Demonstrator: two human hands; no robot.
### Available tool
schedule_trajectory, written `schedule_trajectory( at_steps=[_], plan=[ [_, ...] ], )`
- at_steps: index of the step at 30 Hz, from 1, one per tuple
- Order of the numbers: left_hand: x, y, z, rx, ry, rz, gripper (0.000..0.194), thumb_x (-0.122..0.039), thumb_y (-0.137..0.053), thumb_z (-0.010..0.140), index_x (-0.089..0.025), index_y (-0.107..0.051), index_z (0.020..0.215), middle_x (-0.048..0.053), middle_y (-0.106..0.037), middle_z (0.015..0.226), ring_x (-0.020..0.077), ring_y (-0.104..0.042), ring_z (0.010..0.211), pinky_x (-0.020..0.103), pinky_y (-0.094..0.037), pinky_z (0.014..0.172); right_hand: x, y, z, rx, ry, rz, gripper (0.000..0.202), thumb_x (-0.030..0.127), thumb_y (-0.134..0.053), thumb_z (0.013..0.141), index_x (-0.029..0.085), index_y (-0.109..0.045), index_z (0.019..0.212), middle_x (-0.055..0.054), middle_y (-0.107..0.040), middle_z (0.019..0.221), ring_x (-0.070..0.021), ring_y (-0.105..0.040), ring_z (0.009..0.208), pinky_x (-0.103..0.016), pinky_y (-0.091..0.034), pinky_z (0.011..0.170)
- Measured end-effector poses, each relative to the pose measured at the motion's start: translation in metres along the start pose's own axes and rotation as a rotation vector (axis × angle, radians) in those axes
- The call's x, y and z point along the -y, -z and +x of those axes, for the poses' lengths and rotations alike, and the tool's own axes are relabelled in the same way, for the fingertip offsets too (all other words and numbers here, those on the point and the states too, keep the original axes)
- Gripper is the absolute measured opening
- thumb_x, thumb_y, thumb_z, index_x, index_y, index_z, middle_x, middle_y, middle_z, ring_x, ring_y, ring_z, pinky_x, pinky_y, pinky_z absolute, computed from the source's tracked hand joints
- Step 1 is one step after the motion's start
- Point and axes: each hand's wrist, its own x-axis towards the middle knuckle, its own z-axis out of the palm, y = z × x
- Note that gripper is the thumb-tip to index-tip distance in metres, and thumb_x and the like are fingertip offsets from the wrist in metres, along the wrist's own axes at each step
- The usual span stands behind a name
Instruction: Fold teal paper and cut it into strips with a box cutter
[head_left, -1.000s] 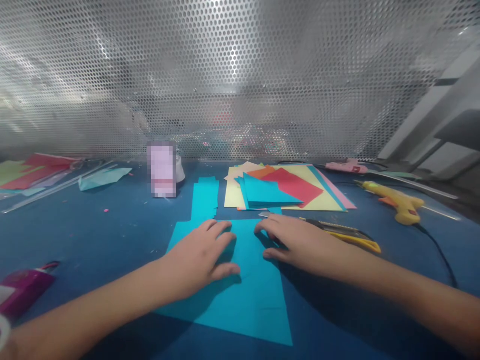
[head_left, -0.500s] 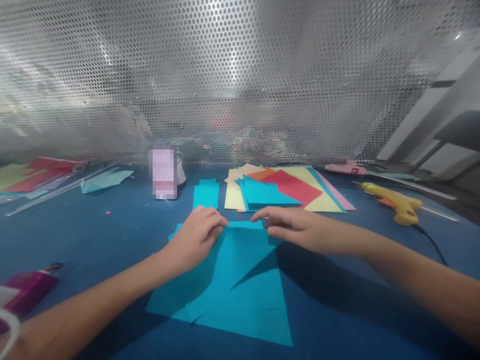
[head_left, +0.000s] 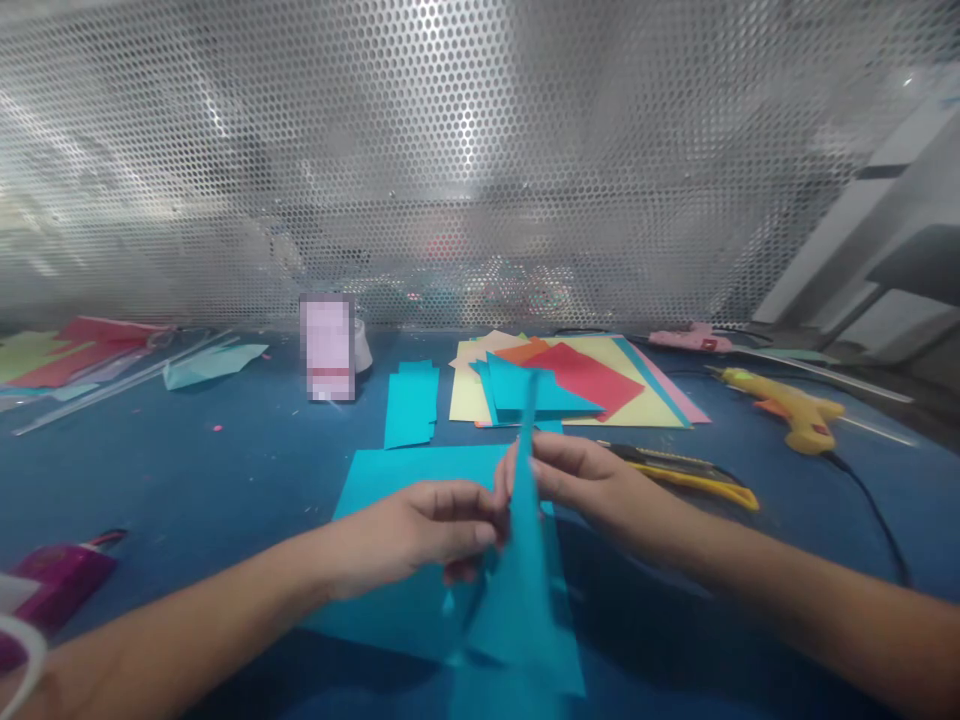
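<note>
A blue paper piece (head_left: 531, 530) stands nearly on edge, blurred, between my hands. My right hand (head_left: 574, 470) pinches its upper part from the right. Close against its left side is my left hand (head_left: 442, 525), thumb and fingers drawn together; whether they grip the paper is unclear. Beneath them a larger blue sheet (head_left: 382, 480) lies flat on the table. Narrow blue strips (head_left: 410, 405) lie just beyond it. A yellow and black box cutter (head_left: 686, 470) rests beside my right hand.
Coloured sheets (head_left: 660, 400) lie at the back centre. A yellow glue gun (head_left: 799, 405) with its cord is at right, a pink one (head_left: 690, 338) behind. A magenta object (head_left: 64, 590) sits at left, and a white roll (head_left: 362, 348) stands near the perforated metal panel (head_left: 465, 130).
The upper blue paper has been raised from the sheet and turned on edge. My left hand moved right and nearer, closing on my right hand. The cutter and more of the strips now show.
</note>
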Motion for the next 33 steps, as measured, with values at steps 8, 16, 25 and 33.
schedule_trajectory(
  at_steps=[8, 16, 25, 33],
  plan=[
    [-0.002, 0.011, 0.014, -0.315, -0.179, -0.248, 0.039, -0.048, -0.078, 0.071, -0.017, -0.064, 0.091, 0.000, -0.058, 0.082, 0.0113, -0.053, 0.069, 0.025, -0.045, 0.064, -0.007, 0.010, 0.007, 0.081, -0.201, -0.214, 0.043, 0.053, -0.063, 0.079, 0.019, -0.043, 0.062, 0.008, -0.035, 0.053, -0.0067, -0.033, 0.046, -0.021, -0.030, 0.045],
    [0.004, 0.016, 0.019, -0.472, -0.236, 0.029, 0.038, -0.043, -0.082, 0.064, -0.017, -0.059, 0.079, -0.006, -0.053, 0.065, 0.0083, -0.048, 0.059, 0.023, -0.041, 0.059, -0.020, 0.004, 0.007, 0.106, -0.104, -0.416, 0.043, 0.046, -0.059, 0.083, 0.020, -0.035, 0.060, 0.008, -0.028, 0.055, -0.0074, -0.027, 0.050, -0.023, -0.022, 0.045],
    [0.005, 0.020, 0.025, -0.517, -0.238, 0.095, 0.030, -0.038, -0.077, 0.067, -0.017, -0.058, 0.075, -0.005, -0.056, 0.066, 0.0096, -0.050, 0.060, 0.025, -0.042, 0.063, -0.021, 0.001, 0.015, -0.017, -0.089, -0.466, 0.036, 0.044, -0.056, 0.080, 0.019, -0.043, 0.058, 0.007, -0.032, 0.052, -0.0086, -0.029, 0.050, -0.025, -0.023, 0.047],
    [-0.004, 0.020, 0.037, -0.546, -0.242, 0.039, 0.034, -0.037, -0.084, 0.059, -0.016, -0.061, 0.073, -0.003, -0.058, 0.067, 0.0097, -0.050, 0.060, 0.025, -0.041, 0.060, -0.028, 0.007, 0.021, -0.060, -0.106, -0.499, 0.037, 0.044, -0.058, 0.076, 0.020, -0.041, 0.054, 0.006, -0.035, 0.048, -0.0085, -0.031, 0.046, -0.024, -0.024, 0.044]
  ],
)
